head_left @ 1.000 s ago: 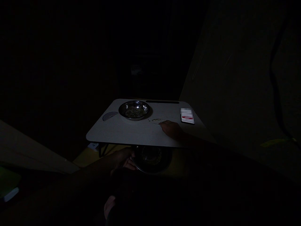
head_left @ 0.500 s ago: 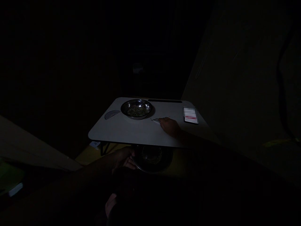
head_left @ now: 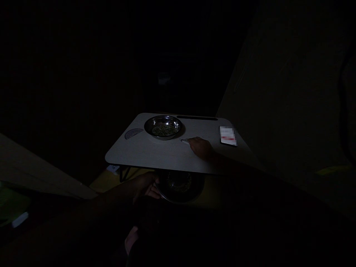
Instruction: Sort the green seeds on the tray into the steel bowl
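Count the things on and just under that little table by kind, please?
Metal bowls: 2, one on the table at, one below its near edge at
Cards: 1
Hands: 2, left, right
Total: 5

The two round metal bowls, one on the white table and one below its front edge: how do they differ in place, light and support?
The shiny round metal bowl on the table stands free on the white folding table, well lit; the dim metal bowl below the edge sits in shadow, lower and nearer. No hand touches the upper bowl, though the right hand lies beside it; the left hand holds the lower bowl's rim. Both hold greenish bits.
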Demonstrator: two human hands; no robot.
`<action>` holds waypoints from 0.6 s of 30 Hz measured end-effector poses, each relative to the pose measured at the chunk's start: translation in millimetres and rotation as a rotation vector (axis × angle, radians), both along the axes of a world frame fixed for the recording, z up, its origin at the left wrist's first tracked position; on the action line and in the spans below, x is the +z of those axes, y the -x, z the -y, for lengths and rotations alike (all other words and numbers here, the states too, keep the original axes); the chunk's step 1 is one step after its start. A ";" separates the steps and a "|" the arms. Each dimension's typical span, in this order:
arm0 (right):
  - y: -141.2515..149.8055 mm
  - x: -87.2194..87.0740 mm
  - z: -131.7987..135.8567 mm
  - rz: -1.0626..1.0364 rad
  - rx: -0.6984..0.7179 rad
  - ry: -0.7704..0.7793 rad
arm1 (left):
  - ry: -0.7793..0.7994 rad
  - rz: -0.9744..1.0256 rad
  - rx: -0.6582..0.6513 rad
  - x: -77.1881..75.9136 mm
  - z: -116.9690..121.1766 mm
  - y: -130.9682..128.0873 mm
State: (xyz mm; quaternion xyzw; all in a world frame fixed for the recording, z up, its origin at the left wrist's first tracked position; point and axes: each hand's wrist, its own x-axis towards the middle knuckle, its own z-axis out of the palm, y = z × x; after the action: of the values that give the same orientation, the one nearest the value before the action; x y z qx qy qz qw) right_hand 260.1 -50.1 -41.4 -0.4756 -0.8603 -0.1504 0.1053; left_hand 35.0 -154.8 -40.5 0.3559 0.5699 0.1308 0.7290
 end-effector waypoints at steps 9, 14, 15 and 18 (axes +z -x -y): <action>-1.8 -1.8 -2.2 -0.026 0.034 -0.008 | -0.014 0.026 -0.001 0.1 0.1 0.8; -6.6 -3.6 -2.2 -0.022 0.063 -0.010 | -0.004 0.021 0.010 2.5 0.5 -1.2; -7.4 -3.8 -2.0 -0.017 0.070 -0.010 | -0.002 0.010 0.014 2.6 0.5 -1.6; -9.1 -4.0 -0.6 -0.009 0.090 -0.009 | 0.000 -0.001 0.011 2.2 0.0 -2.5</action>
State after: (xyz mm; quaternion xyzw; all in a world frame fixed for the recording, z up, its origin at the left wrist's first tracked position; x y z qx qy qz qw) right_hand 269.2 -49.5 -45.4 -0.4368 -0.8796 -0.1472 0.1177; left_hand 37.5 -154.8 -38.4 0.3528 0.5723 0.1344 0.7280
